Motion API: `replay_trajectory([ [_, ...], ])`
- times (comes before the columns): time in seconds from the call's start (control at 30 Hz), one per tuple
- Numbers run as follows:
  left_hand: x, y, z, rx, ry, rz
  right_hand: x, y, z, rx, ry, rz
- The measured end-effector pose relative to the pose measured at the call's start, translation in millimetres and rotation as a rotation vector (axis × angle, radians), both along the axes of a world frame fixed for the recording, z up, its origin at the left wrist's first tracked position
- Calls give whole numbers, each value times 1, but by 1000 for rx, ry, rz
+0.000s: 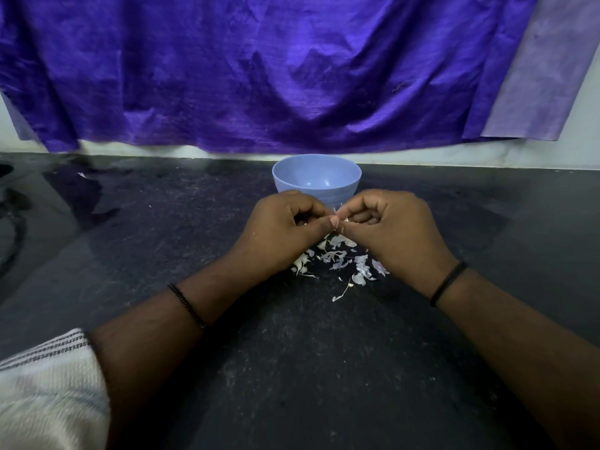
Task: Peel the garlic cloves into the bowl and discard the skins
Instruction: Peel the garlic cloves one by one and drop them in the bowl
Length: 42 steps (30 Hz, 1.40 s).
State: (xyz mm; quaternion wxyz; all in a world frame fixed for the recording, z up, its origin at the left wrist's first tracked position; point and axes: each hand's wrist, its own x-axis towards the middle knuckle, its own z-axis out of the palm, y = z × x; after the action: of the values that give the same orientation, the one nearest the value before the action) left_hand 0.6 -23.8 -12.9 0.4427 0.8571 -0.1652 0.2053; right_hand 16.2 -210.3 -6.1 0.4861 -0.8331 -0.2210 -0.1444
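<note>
Left hand: my left hand (285,219) has its fingers curled in, thumb and forefinger pinching a garlic clove (341,220) that I can barely see between the two hands.
Right hand: my right hand (386,222) is curled the same way, its fingertips nipping at the clove's skin just beside the left thumb.
Clove: held in the air in front of the bowl (316,177), above the tabletop (292,368).
Bowl: blue, upright, just behind my hands; I see no cloves in the part of the inside that shows.
Skins: a pile of skins (337,261) lies on the tabletop under and just behind my hands.
Doing it well: I judge I should hold the clove steady with the left and peel away with the right, letting scraps fall on the pile, not in the bowl.
</note>
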Motion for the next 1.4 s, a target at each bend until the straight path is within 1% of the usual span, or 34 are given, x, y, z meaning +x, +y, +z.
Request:
replay_trajectory([
  [0.27,-2,-3,0,-87,88,4,-3,1,1,22,-17,-7],
  [0.37,-1,-2,-1,-87,76,33,-2,1,0,36,-14,-21],
  [0.43,0,0,-1,-83,65,57,0,-1,0,5,-9,-38],
  [0.57,0,0,-1,-43,38,83,-1,-4,-2,-129,-44,-65],
  [0.67,0,0,-1,-45,38,83,-1,-2,-1,-54,-16,-41],
  [0.73,0,0,-1,-70,60,64,-1,-1,-1,-36,1,-29],
  [0.9,-1,-2,0,-137,134,31,-1,0,-1,-99,-9,-74],
  [1.07,-1,-3,-1,-194,113,71,-3,2,-1,-116,26,-46],
  [1.2,-2,-6,-2,-164,102,87,-2,2,-1,-139,-6,-95],
  [1.4,-6,-10,-3,-59,35,118,-5,8,-3,-171,-80,-95],
])
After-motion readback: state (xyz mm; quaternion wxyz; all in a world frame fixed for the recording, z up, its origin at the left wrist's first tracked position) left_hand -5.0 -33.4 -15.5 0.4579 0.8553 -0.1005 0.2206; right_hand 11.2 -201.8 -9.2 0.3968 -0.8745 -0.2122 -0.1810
